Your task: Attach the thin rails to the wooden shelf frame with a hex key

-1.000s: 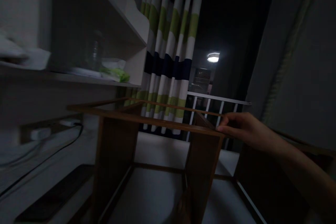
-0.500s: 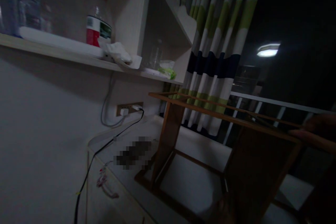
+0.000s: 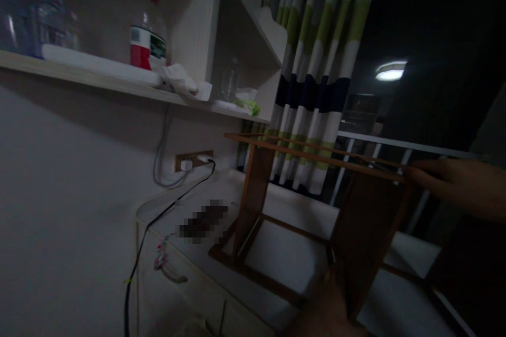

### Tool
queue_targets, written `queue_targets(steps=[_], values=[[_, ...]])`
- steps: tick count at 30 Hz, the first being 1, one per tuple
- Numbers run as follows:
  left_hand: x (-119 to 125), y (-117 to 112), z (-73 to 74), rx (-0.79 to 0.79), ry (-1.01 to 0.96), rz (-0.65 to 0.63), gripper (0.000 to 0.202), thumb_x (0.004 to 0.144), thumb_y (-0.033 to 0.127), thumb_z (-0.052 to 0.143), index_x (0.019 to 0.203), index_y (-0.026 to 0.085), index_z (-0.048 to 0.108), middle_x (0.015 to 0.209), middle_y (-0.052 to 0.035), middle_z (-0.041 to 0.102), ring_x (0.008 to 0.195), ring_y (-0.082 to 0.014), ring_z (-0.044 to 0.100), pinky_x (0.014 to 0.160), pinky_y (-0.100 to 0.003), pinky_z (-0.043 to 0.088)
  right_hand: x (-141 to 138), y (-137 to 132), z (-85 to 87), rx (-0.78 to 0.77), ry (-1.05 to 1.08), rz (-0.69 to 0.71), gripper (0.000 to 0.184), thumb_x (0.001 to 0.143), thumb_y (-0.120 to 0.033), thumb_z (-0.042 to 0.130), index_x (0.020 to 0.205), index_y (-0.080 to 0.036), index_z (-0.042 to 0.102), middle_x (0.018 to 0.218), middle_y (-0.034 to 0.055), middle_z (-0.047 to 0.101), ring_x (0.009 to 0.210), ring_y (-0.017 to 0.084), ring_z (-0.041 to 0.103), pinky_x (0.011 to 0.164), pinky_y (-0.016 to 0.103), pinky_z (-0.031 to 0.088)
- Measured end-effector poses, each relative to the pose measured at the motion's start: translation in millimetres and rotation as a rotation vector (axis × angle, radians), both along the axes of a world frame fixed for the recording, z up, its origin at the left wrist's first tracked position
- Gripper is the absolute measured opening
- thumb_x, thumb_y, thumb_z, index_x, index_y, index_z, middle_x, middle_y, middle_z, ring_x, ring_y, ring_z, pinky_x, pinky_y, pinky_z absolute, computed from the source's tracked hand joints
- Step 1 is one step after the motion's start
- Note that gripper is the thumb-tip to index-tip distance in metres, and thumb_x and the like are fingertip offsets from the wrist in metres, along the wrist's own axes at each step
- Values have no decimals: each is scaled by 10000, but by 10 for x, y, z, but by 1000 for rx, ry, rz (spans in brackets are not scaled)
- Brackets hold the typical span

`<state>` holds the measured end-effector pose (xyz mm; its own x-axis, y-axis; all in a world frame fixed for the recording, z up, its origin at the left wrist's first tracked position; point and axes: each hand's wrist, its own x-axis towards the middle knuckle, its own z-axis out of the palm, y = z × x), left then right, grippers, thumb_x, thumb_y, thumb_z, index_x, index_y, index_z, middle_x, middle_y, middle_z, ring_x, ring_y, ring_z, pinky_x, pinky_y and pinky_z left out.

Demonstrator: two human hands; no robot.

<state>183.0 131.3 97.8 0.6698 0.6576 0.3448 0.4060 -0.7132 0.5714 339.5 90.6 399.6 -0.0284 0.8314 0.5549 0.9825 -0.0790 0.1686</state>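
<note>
A brown wooden rack [image 3: 253, 189] with thin top rails and two side panels stands on a white cabinet top [image 3: 286, 253]. My right hand [image 3: 454, 184] comes in from the right, and its fingers grip the right end of the rack's top rail. My left hand [image 3: 328, 310] shows dimly at the bottom edge, against the foot of the right side panel; its fingers are too dark to make out.
A wall shelf [image 3: 98, 81] carries a red-capped bottle [image 3: 147, 37], crumpled tissue and a green packet. A black cable [image 3: 158, 218] runs from a wall socket [image 3: 193, 160] across the cabinet. A striped curtain [image 3: 316, 63], a white railing [image 3: 395, 143] and a ceiling lamp [image 3: 390, 71] lie behind.
The view has swung left, bringing the wall, socket and shelf bottle into sight. My right hand stays on the rack's top rail and now shows at the right edge.
</note>
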Motion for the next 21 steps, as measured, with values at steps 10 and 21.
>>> queue_targets(steps=[10,21], values=[[119,-139,-163,63,139,229,706,724,348,468,1330,37,280,1260,-178,450,1182,-295,374,1020,-400,302,-261,-183,37,-103,-1,-74,529,854,-459,222,1048,-145,601,1003,152,620,953,304,556,729,365,404],[87,-249,-140,124,248,309,456,824,349,471,1205,100,435,1145,-121,530,1111,-228,452,961,-413,327,-243,-302,179,-163,216,92,457,835,-522,362,706,-150,593,648,47,563,594,141,515,533,252,365]])
